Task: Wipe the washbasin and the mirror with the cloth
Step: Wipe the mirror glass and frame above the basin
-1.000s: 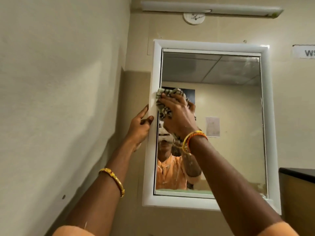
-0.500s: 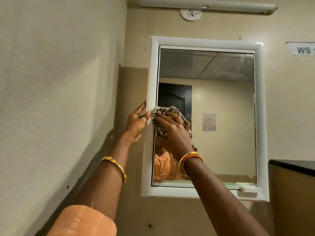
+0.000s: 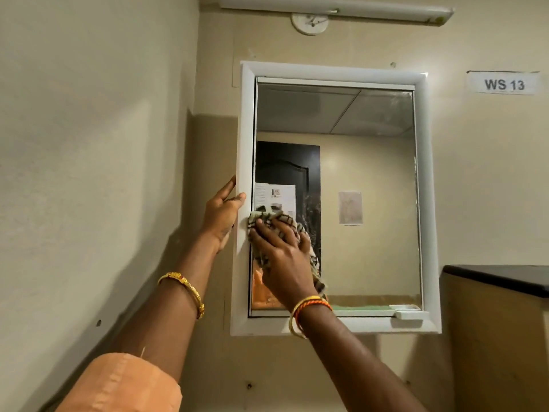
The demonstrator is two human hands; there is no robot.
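Nearest the camera, an orange sleeve (image 3: pixel 118 385) is covering the left upper arm, and a gold bangle (image 3: pixel 184 289) is sitting on the left forearm. The left hand (image 3: pixel 221 212) is reaching up to the mirror frame (image 3: pixel 244 138); its grip is loosely closing on the frame's left edge, with the thumb lying across the white front face and the fingers going round the outer side, where they are partly hidden.

The right forearm is rising from the lower right, wearing orange and yellow bangles (image 3: pixel 307 312) at the wrist. The right hand (image 3: pixel 282 257) is pressing a checked cloth (image 3: pixel 269 220) flat against the mirror (image 3: pixel 365 179). Its grip is wide, fingers spread and only slightly bent over the bunched fabric, pushing it against the glass rather than pinching it. The cloth is lying at the mirror's lower left, touching the inner edge of the frame just beside the left thumb, and part of it is trailing down past the right of the hand.

At the frame's lower right corner a small white ledge (image 3: pixel 408 315) is jutting out. The glass is reflecting a dark door, a paper sheet and ceiling panels.

Farther off, a sign reading "WS 13" (image 3: pixel 503 84) is hanging on the wall to the right, a dark countertop (image 3: pixel 499 278) is showing at the right edge, and a tube light (image 3: pixel 335 7) is running above a round white wall fitting (image 3: pixel 310 22).
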